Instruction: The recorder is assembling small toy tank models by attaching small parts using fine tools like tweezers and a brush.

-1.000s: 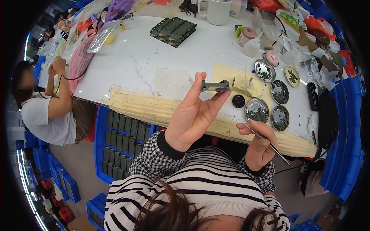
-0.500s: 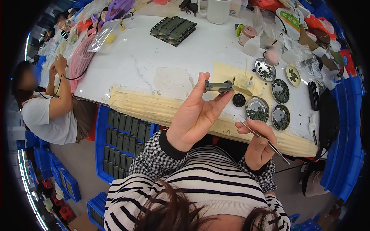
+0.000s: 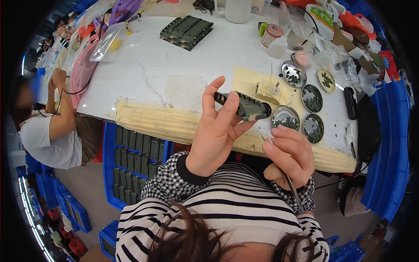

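My left hand [image 3: 214, 142] grips a long green camouflage-patterned plastic part [image 3: 251, 108], tilted, with a row of small holes along its dark edge. The part is held above the table's padded front edge, with the index finger raised. Close by on the right, my right hand [image 3: 291, 158] is closed around metal tweezers [image 3: 286, 179], tips toward the part but apart from it. Whether the tips hold anything is too small to tell. Just beyond the hands stands a round metal tin [image 3: 273, 116] of small dark green pieces, beside a block wrapped in yellow tape [image 3: 267, 91].
Several more tins and a cream dish [image 3: 333, 86] of green pieces stand at right. A stack of green parts [image 3: 187, 31] lies at the back, near a white mug [image 3: 238, 11]. Below the table, a blue crate [image 3: 108, 153] holds rows of green parts. Another person [image 3: 52, 139] sits at left.
The green part has been turned so its broad patterned side shows, and the left index finger has lifted. My right hand has tilted the tweezers steeper, bringing the tips nearer the part.
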The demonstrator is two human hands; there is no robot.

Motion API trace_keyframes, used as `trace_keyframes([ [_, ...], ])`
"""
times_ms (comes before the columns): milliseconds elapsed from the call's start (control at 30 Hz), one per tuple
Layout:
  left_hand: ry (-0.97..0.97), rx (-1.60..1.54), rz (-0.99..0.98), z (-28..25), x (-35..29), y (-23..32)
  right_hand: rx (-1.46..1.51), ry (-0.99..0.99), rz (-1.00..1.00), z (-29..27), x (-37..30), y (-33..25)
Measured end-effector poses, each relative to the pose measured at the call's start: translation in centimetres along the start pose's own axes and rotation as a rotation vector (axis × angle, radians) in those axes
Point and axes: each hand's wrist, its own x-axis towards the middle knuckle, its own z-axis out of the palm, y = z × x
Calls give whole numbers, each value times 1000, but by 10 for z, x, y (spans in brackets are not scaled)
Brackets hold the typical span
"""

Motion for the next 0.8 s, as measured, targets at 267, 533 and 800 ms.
trace_keyframes([
  [267,2,-12,164,3,-5,-7,430,220,254,16,0,2],
  [533,-37,-31,116,-2,-7,-8,553,234,407,23,-9,-5],
  [800,-35,-40,119,-2,-8,-8,519,247,393,26,-11,-2],
])
